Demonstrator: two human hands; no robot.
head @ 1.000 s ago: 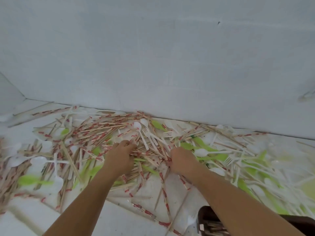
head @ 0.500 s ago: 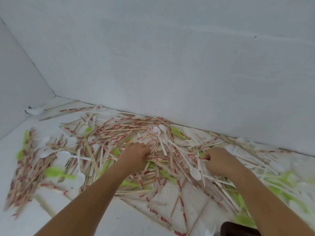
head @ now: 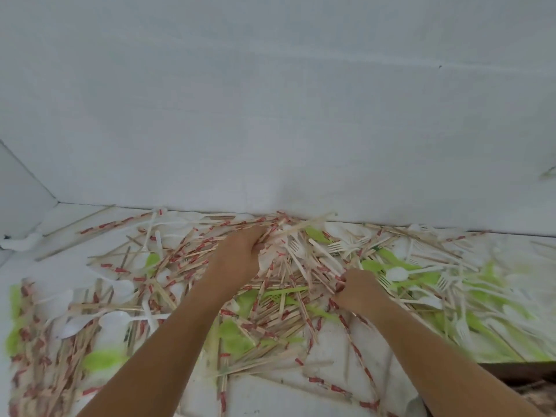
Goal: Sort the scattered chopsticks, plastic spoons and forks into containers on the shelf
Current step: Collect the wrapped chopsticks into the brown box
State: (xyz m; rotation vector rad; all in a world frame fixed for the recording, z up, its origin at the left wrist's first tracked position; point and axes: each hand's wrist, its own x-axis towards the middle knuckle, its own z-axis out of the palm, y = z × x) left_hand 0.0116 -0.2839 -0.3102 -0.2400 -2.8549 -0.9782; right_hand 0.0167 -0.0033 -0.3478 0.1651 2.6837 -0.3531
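Note:
A wide pile of wooden chopsticks with red-printed wrappers lies on the white shelf surface, mixed with white plastic spoons, white forks and green plastic utensils. My left hand reaches far into the pile near the back wall, fingers curled round a bunch of chopsticks. My right hand sits lower and to the right, fingers pinching several chopsticks in the pile. What lies under either palm is hidden.
A white back wall rises right behind the pile, and a side wall closes the left. A dark brown container shows at the lower right edge. More chopsticks and spoons spread to the left.
My left hand has moved further back toward the wall and gathered chopsticks. My right hand shifted slightly nearer and keeps pinching chopsticks. The camera view has shifted.

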